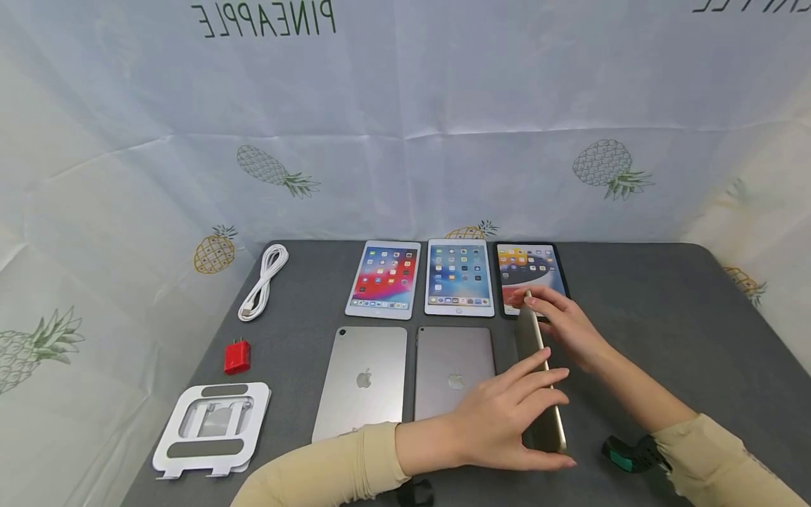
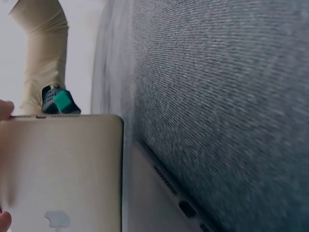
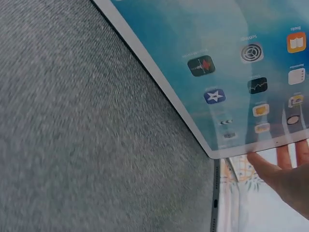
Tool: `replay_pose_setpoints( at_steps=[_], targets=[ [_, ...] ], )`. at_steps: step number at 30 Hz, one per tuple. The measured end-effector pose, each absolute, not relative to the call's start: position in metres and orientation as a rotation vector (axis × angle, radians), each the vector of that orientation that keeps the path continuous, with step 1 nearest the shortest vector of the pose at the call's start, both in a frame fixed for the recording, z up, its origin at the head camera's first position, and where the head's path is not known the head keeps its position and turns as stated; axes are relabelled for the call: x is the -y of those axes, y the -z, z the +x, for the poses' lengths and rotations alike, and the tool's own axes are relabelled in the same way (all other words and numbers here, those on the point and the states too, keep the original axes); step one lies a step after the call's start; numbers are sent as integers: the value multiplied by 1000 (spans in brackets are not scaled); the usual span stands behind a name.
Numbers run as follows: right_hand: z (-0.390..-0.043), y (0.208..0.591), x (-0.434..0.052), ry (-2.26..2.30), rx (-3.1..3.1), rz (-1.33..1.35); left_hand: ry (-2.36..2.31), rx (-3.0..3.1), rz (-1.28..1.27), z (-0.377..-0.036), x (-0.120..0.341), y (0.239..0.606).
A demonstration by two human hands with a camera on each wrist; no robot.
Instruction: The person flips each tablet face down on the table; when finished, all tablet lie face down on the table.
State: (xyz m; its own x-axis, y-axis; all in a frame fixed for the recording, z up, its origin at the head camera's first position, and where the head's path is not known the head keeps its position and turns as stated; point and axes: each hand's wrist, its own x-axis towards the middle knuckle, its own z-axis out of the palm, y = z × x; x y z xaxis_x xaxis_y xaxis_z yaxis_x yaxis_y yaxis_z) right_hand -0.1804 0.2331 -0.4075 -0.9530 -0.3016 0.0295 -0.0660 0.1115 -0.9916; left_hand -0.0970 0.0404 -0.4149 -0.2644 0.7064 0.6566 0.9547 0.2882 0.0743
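Note:
A gold-backed tablet (image 1: 534, 352) stands tilted up on its long edge at the right of the lower row. My left hand (image 1: 507, 415) holds its near part, the fingers reaching over the upper edge and the thumb at the near end. At the far end, my right hand (image 1: 567, 327) pinches the corner between thumb and fingers. In the left wrist view the tablet's back (image 2: 72, 164) shows an apple logo; in the right wrist view its lit screen (image 3: 227, 72) shows app icons. Left of it lies a grey tablet (image 1: 453, 362), back up, partly behind my left forearm.
A silver tablet (image 1: 364, 380) lies back up. Behind it are a tablet with a red-blue screen (image 1: 383, 278), a white-framed tablet (image 1: 459, 276) and a black-framed tablet (image 1: 529, 264). At the left sit a white cable (image 1: 262, 282), a red charger plug (image 1: 237, 356) and a folding stand (image 1: 212, 429).

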Motion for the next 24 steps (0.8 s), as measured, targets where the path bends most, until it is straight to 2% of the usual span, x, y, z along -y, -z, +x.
replay_pose_setpoints(
  at_steps=[10,20,24],
  targets=[
    [-175,409,-248,1802,-2509,-493,329,2267,-1609,-93,-54,428],
    [-170,415,-267,1845,-2478,-513,148,2511,-1582,-89,-59,443],
    [-166,417,-276,1782,-2555,-445,65,2540,-1595,-87,-60,444]
  ],
)
